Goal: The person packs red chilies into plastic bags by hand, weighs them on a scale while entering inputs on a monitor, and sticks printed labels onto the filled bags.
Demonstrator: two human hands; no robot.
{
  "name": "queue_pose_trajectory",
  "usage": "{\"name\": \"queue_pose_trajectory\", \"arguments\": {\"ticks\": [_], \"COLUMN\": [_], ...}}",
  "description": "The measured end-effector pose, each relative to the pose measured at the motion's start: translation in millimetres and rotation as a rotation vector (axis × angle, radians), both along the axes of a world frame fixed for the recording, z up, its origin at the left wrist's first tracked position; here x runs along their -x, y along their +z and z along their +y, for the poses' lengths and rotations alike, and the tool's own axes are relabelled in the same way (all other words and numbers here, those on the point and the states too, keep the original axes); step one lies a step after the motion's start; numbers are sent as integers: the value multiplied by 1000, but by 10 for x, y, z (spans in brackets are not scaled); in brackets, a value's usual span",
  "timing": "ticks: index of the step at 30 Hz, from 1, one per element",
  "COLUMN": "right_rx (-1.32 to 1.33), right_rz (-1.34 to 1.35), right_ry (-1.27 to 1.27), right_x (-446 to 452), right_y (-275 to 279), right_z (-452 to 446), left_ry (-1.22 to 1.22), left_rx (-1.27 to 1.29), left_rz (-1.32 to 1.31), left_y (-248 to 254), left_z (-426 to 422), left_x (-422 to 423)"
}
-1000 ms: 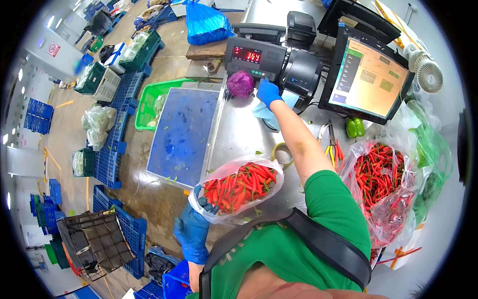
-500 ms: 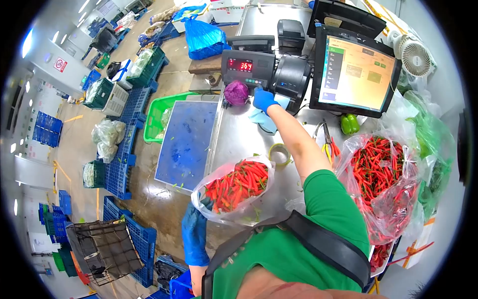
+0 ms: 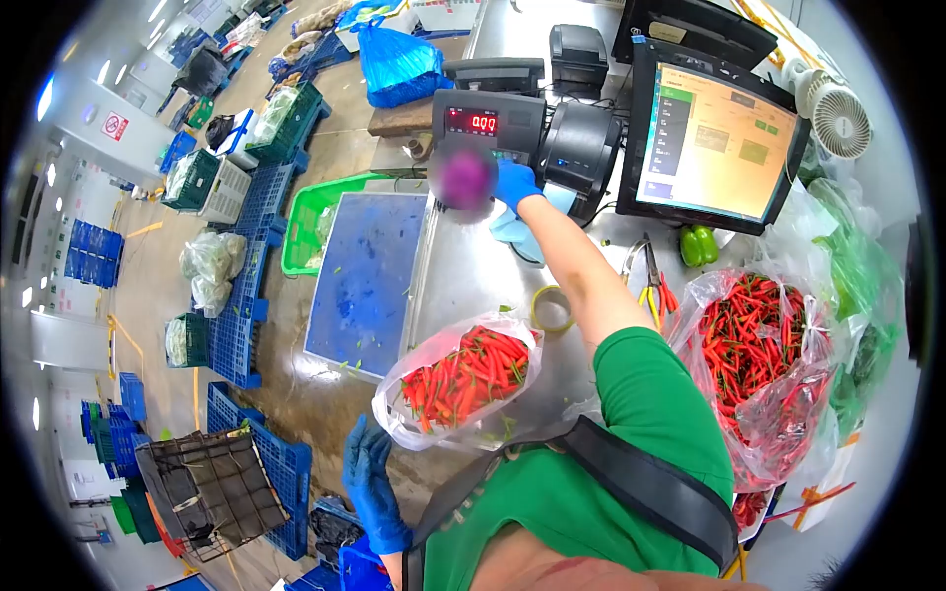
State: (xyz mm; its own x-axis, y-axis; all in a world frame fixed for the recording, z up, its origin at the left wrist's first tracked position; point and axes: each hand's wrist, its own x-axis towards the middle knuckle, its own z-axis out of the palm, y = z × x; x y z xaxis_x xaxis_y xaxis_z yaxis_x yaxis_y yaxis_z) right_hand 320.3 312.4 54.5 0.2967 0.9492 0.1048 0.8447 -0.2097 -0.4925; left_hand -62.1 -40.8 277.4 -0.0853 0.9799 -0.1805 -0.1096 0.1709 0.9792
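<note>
My right hand (image 3: 515,183), in a blue glove, is at the button row of the weighing display (image 3: 488,122), which reads 0.00; its fingertips are hard to make out. Just left of it is a blurred purple cabbage (image 3: 465,178). My left hand (image 3: 370,473), also blue-gloved, hangs free with its fingers loosely extended, below and left of a clear bag of red chillies (image 3: 463,379) on the steel table's near edge. The blue scale plate (image 3: 367,276) lies left of the table and carries only green scraps.
A touch screen (image 3: 717,138), a black printer (image 3: 576,148), a tape roll (image 3: 552,308), pliers (image 3: 647,286) and a green pepper (image 3: 699,246) stand around the right arm. Another large chilli bag (image 3: 754,345) is at the right. A green crate (image 3: 307,222) adjoins the plate.
My left hand has let go of the chilli bag and moved a little down and left. The display has gone from 3.64 to 0.00. My right hand stays near the buttons.
</note>
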Motion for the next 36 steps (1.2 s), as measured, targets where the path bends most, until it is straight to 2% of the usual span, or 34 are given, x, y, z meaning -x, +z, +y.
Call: {"name": "queue_pose_trajectory", "arguments": {"ticks": [1, 3, 4, 5, 8, 9, 10, 11, 12, 13, 15, 18, 21, 22, 23, 25, 28, 31, 33, 35, 36], "right_rx": [-44, 23, 51, -64, 132, 139, 239, 416, 405, 219, 360, 549, -151, -96, -14, -129, -67, -80, -74, 138, 255], "right_rz": [-13, 149, 226, 170, 1205, 1297, 1157, 991, 832, 521, 220, 56, 310, 479, 621, 746, 1310, 1282, 1202, 822, 831], "right_ry": [29, 28, 16, 141, 227, 357, 528, 509, 538, 578, 472, 449, 237, 298, 328, 282, 95, 135, 203, 278, 240], "right_x": [35, 128, 149, 144, 236, 319, 366, 439, 447, 478, 556, 635, 709, 689, 710, 845, 908, 1021, 959, 697, 471], "right_y": [219, 577, 670, 586, 451, 812, 927, 1351, 1665, 1563, 1556, 1415, 1142, 1425, 1405, 1371, 1524, 1799, 1779, 1850, 1667], "right_z": [-148, -418, -518, -582, -992, -1364, -1567, -1940, -2382, -2642, -2994, -3127, -3228, -3261, -3216, -3263, -3326, -3395, -3354, -3290, -3182], "left_ry": [24, 75, 88, 73, -9, -54, -89, -111, -97, -129, -181, -269, -254, -281, -311, -379, -480, -644, -611, -626, -683], "left_rx": [5, 38, 49, 35, 20, -6, -32, -56, -49, -57, -65, -35, -6, 83, 174, 232, 331, 330, 353, 340, 376], "left_rz": [4, 62, 88, 136, 240, 250, 263, 279, 281, 325, 427, 426, -272, -474, -676, -854, -1134, -1317, -1213, -1090, -1045], "left_y": [8, -9, -33, -83, -151, -183, -235, -287, -363, -422, -477, -486, -384, -335, -295, -248, -181, -101, -121, -314, -485], "left_z": [-18, -91, -110, -132, -127, -96, -92, -108, -114, -97, -58, 3, 97, 138, 181, 240, 517, 740, 736, 758, 777], "left_x": [12, 55, 74, 111, -4, -42, -53, -61, -74, -118, -226, -334, -348, -262, -170, -75, 64, 177, 227, 282, 343]}}
